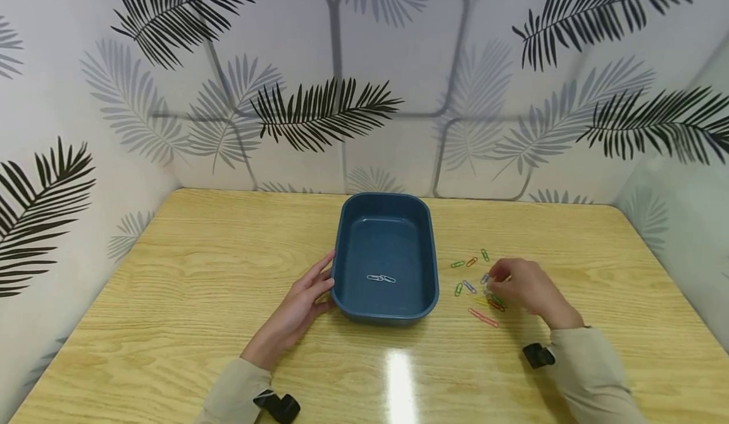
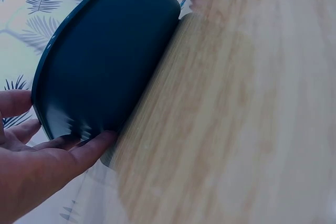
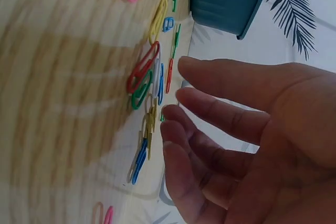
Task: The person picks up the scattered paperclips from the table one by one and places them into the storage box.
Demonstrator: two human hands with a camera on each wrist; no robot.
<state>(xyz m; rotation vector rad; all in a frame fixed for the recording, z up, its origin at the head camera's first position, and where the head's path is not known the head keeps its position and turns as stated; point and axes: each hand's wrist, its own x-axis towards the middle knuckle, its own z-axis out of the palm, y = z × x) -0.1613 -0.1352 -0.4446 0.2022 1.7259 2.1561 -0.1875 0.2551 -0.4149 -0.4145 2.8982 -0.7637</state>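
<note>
A dark blue bin stands on the table, with two white paper clips on its floor. The fingers of my left hand are spread against the bin's left wall, and the left wrist view shows that hand touching the outside. Right of the bin, my right hand hovers at a loose group of coloured paper clips. Its fingers are loosely bent, with no clip visible between them in the right wrist view. Near its fingertips lie a red paper clip, a green paper clip and a yellow paper clip.
Pink paper clips lie at the near side of the group. A blue paper clip and a green paper clip are closer to the bin. Behind the wooden table rises a leaf-patterned wall.
</note>
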